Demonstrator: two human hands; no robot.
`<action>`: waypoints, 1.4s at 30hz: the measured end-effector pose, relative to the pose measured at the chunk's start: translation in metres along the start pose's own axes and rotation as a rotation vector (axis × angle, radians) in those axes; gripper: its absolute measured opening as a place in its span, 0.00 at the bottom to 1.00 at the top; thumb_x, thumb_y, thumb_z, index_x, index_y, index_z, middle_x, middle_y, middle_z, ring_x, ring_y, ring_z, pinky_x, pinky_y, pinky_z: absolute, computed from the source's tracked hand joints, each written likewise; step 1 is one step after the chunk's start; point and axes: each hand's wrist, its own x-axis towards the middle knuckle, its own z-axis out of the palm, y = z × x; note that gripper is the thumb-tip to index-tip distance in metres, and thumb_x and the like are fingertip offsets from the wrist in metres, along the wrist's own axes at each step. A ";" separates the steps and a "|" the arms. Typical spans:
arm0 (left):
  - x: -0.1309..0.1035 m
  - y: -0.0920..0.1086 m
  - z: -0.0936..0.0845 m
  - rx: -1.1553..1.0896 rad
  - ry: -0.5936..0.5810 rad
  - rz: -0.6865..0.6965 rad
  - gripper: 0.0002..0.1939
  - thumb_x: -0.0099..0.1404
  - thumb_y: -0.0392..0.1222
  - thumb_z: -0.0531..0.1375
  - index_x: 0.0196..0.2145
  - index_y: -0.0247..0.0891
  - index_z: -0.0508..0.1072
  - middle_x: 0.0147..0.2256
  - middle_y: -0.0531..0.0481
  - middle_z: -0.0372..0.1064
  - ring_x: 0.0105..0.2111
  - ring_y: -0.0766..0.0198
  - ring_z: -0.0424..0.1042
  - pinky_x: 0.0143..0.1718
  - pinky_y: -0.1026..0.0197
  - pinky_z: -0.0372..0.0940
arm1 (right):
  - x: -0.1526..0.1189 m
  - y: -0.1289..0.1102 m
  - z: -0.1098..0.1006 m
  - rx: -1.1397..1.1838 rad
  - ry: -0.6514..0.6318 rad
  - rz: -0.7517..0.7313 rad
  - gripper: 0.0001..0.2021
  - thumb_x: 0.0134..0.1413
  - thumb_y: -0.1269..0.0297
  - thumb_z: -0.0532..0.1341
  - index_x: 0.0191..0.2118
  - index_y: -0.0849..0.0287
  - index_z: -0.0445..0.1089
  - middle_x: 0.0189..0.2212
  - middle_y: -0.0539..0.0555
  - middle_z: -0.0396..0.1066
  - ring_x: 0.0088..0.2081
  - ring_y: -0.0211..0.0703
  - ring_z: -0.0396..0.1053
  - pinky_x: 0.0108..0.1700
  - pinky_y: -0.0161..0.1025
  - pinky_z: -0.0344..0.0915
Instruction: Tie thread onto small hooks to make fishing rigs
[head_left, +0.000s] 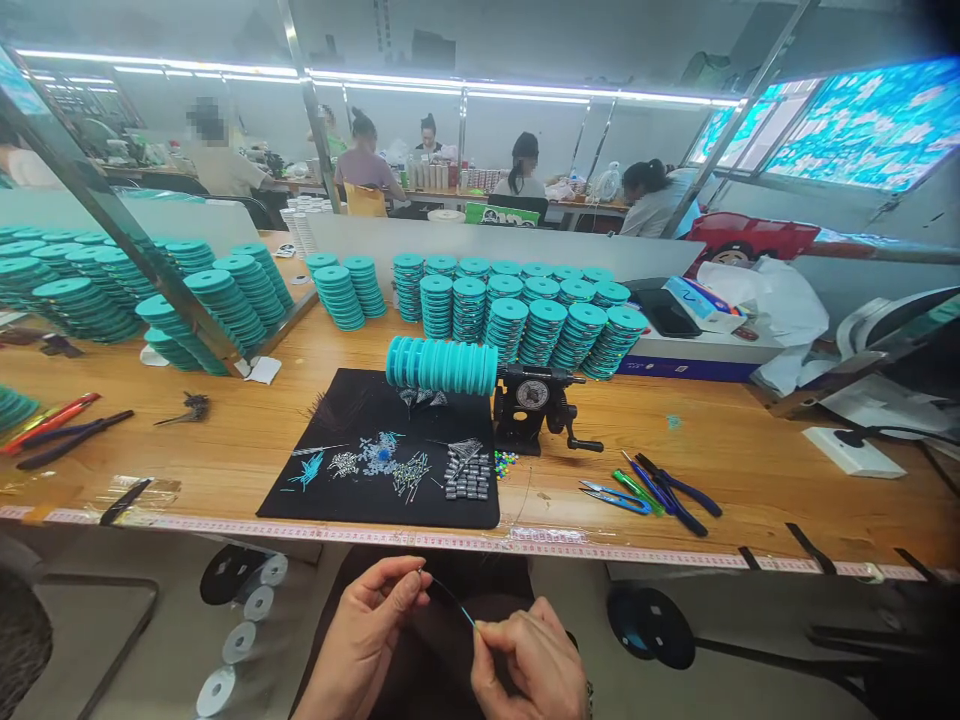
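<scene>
Below the table's front edge, my left hand (366, 632) pinches one end of a thin dark line (448, 593) between thumb and forefinger. My right hand (529, 660) is closed on the other end, where a short turquoise stretch of it shows. Beyond my hands lies a black mat (300, 500). On it are turquoise tubes (309, 470), small clear pieces (375, 452), thin metal pins (411, 474) and grey cylindrical weights (466, 472). Turquoise spools (442, 365) sit sideways on a black hand-cranked winder (531, 400) behind the mat.
Stacks of turquoise spools (506, 325) line the back, with more at the left (75, 290). Blue snips (616, 498) and pliers (679, 490) lie on the right, near a white power strip (853, 452). A measuring tape (300, 534) runs along the table edge. Several people sit at far tables.
</scene>
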 end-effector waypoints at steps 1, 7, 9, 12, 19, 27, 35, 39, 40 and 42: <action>-0.001 0.000 0.001 0.004 0.006 0.001 0.15 0.48 0.43 0.74 0.34 0.38 0.82 0.30 0.48 0.80 0.29 0.69 0.74 0.34 0.70 0.67 | 0.000 0.000 0.000 -0.008 -0.001 0.000 0.09 0.52 0.77 0.58 0.27 0.56 0.65 0.14 0.43 0.57 0.16 0.35 0.53 0.25 0.38 0.48; -0.006 0.006 0.008 0.048 0.030 0.016 0.17 0.44 0.44 0.76 0.32 0.38 0.82 0.28 0.47 0.80 0.27 0.67 0.73 0.33 0.68 0.67 | -0.002 0.000 0.001 -0.007 -0.001 0.010 0.08 0.53 0.76 0.57 0.27 0.55 0.64 0.14 0.43 0.58 0.16 0.35 0.54 0.26 0.38 0.49; -0.007 0.007 0.010 0.072 0.010 0.026 0.18 0.44 0.45 0.76 0.34 0.39 0.82 0.27 0.49 0.79 0.27 0.67 0.72 0.32 0.68 0.66 | -0.002 0.000 0.001 -0.005 -0.016 0.009 0.08 0.53 0.75 0.57 0.27 0.56 0.64 0.14 0.43 0.58 0.16 0.35 0.54 0.26 0.38 0.49; -0.007 0.004 0.011 0.120 -0.042 0.029 0.19 0.45 0.46 0.75 0.36 0.40 0.81 0.24 0.51 0.76 0.25 0.68 0.71 0.31 0.68 0.65 | 0.000 -0.002 0.000 0.003 -0.047 0.015 0.08 0.54 0.75 0.57 0.27 0.56 0.65 0.14 0.43 0.58 0.16 0.35 0.54 0.26 0.38 0.49; -0.008 -0.006 0.012 0.262 -0.193 -0.042 0.12 0.48 0.45 0.73 0.31 0.38 0.82 0.24 0.49 0.77 0.26 0.66 0.72 0.32 0.66 0.65 | 0.005 -0.009 -0.001 0.052 -0.137 0.155 0.10 0.54 0.73 0.57 0.24 0.57 0.66 0.14 0.43 0.57 0.17 0.35 0.54 0.29 0.38 0.53; -0.007 -0.007 0.012 0.359 -0.218 -0.038 0.11 0.50 0.45 0.72 0.32 0.39 0.83 0.28 0.47 0.79 0.29 0.63 0.72 0.35 0.64 0.66 | -0.001 -0.005 0.000 0.135 -0.215 0.354 0.07 0.51 0.72 0.60 0.25 0.56 0.67 0.16 0.43 0.57 0.18 0.33 0.53 0.31 0.34 0.60; -0.007 -0.010 0.010 0.318 -0.205 -0.048 0.12 0.48 0.45 0.73 0.31 0.39 0.83 0.28 0.48 0.77 0.29 0.63 0.70 0.35 0.63 0.65 | -0.006 -0.007 0.003 0.175 -0.210 0.453 0.07 0.50 0.70 0.59 0.23 0.57 0.67 0.16 0.42 0.51 0.19 0.33 0.50 0.36 0.36 0.61; -0.007 -0.010 0.009 0.382 -0.250 -0.029 0.11 0.51 0.46 0.72 0.31 0.39 0.83 0.32 0.45 0.78 0.34 0.59 0.71 0.39 0.61 0.64 | -0.007 -0.007 0.005 0.250 -0.188 0.489 0.06 0.49 0.69 0.60 0.23 0.57 0.68 0.16 0.41 0.48 0.19 0.33 0.48 0.35 0.36 0.60; -0.007 -0.010 0.009 0.398 -0.264 -0.026 0.11 0.52 0.46 0.71 0.31 0.39 0.83 0.32 0.45 0.78 0.35 0.58 0.71 0.41 0.61 0.64 | -0.007 -0.007 0.005 0.260 -0.194 0.497 0.06 0.49 0.69 0.60 0.23 0.57 0.68 0.16 0.41 0.48 0.19 0.33 0.49 0.33 0.35 0.58; -0.008 -0.008 0.012 0.440 -0.280 -0.010 0.10 0.54 0.47 0.69 0.31 0.39 0.82 0.32 0.45 0.78 0.35 0.57 0.71 0.41 0.61 0.64 | -0.006 -0.007 0.005 0.263 -0.219 0.512 0.06 0.50 0.69 0.61 0.24 0.57 0.68 0.17 0.42 0.49 0.19 0.33 0.49 0.31 0.34 0.57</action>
